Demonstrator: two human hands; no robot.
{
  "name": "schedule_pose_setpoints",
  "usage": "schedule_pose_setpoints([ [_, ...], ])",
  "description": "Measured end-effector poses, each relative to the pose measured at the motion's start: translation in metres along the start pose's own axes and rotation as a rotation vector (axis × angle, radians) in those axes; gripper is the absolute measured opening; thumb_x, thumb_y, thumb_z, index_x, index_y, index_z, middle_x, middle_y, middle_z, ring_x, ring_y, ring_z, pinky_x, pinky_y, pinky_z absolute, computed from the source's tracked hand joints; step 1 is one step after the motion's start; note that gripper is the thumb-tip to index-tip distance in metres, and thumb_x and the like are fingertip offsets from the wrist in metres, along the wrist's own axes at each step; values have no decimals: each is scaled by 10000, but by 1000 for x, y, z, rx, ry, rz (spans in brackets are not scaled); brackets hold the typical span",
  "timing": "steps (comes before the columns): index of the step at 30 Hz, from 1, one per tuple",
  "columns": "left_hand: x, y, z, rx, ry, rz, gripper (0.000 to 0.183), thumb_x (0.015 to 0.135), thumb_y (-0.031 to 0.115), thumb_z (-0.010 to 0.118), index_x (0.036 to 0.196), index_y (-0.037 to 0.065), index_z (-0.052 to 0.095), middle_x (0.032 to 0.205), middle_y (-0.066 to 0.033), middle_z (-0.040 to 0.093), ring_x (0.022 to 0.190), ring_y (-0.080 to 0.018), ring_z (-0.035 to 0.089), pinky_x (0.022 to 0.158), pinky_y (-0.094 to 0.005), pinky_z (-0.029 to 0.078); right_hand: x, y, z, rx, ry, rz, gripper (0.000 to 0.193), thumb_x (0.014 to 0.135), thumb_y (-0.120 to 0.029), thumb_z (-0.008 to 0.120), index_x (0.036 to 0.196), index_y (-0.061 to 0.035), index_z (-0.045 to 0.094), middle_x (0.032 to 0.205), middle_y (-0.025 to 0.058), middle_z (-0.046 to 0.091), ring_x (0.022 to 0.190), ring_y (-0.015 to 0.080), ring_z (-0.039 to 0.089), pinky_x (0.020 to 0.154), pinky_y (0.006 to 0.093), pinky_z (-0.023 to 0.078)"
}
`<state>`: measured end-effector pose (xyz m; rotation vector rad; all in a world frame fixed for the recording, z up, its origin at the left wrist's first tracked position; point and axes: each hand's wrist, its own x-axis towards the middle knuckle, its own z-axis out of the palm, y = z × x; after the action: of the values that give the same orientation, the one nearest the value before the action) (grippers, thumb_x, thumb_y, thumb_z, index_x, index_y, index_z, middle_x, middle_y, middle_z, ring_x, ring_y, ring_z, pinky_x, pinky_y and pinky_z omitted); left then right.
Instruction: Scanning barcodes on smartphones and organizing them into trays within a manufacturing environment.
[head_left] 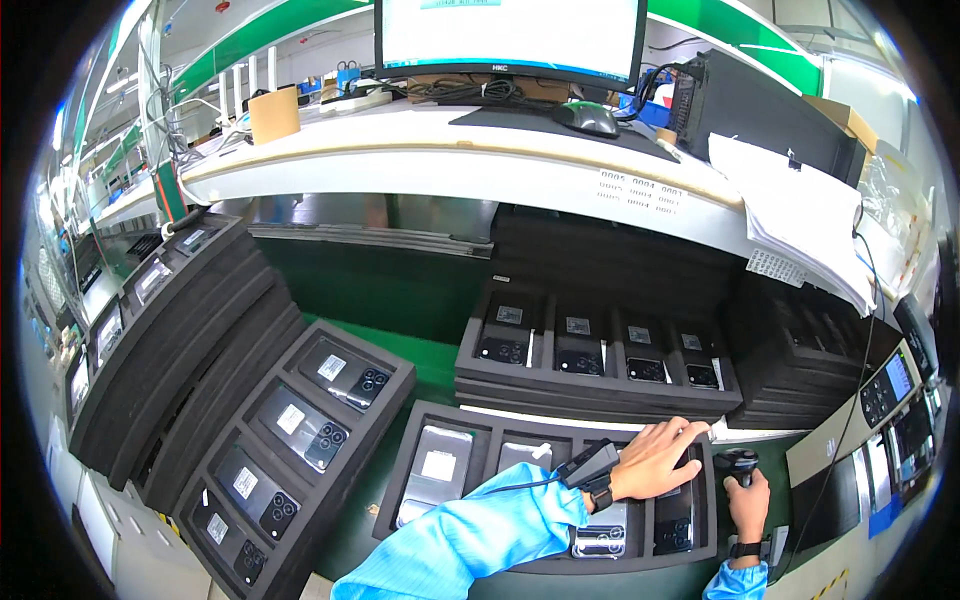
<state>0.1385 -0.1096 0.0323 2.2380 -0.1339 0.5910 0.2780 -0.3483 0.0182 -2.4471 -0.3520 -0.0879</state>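
A black foam tray (401, 470) lies in front of me, with smartphones in its slots. My left hand (655, 463) reaches across it, fingers stretched out over the far end of the rightmost slot. A dark phone (674, 535) with a camera cluster shows below that hand; whether the fingers touch it I cannot tell. The blue sleeve covers part of the middle slots. A silver phone (438, 468) with a white label sits in the leftmost slot. Just right of the tray, my right hand (748, 503) is closed around a black handheld scanner (738, 462).
Another foam tray (398, 378) of labelled phones stands at the left, beside stacked trays (200, 330). Behind is a further phone tray (468, 368). A shelf (400, 150) above carries a monitor (510, 40), a mouse (588, 119) and hanging papers (800, 215). A device with a screen (888, 385) stands right.
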Motion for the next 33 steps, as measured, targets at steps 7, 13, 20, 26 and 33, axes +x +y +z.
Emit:
schedule_pose_setpoints([
  [7, -2, -5, 12, 11, 10, 32, 611, 948, 326, 561, 1466, 40, 411, 1345, -205, 490, 1202, -403, 518, 1050, -488, 402, 1, 12, 2, -4, -24, 25, 362, 759, -202, 761, 1023, 32, 682, 912, 253, 723, 871, 424, 705, 814, 466, 529],
  [13, -1, -3, 2, -2, 12, 9, 586, 953, 314, 567, 1449, 37, 423, 1336, -210, 497, 1198, -408, 526, 1033, -498, 412, 1, 5, 3, -43, 0, -4, 371, 767, -211, 756, 1039, 29, 680, 908, 253, 724, 886, 444, 697, 814, 465, 531],
  [20, 1, 1, 7, -17, 13, 31, 582, 950, 305, 571, 1446, 38, 424, 1340, -205, 493, 1199, -407, 522, 1049, -491, 400, 4, 18, 3, -75, 18, -10, 452, 769, -219, 764, 1140, 10, 645, 938, 259, 716, 923, 439, 692, 828, 467, 527],
  [26, -2, -4, 1, 6, 32, 18, 576, 938, 309, 576, 1423, 28, 442, 1301, -224, 514, 1174, -418, 533, 1025, -500, 415, -1, 7, 9, 216, 136, -168, 868, 795, -162, 770, 1545, -74, 344, 1239, 202, 568, 1129, 311, 578, 953, 421, 477],
  [33, 1, -10, 15, -12, 27, 27, 620, 914, 295, 584, 1431, 1, 407, 1257, -205, 512, 1177, -375, 512, 1013, -478, 406, 78, 106, -59, 686, 846, -234, 491, 958, -197, 666, 1375, 19, 525, 1096, 160, 672, 965, 258, 642, 848, 375, 517],
])
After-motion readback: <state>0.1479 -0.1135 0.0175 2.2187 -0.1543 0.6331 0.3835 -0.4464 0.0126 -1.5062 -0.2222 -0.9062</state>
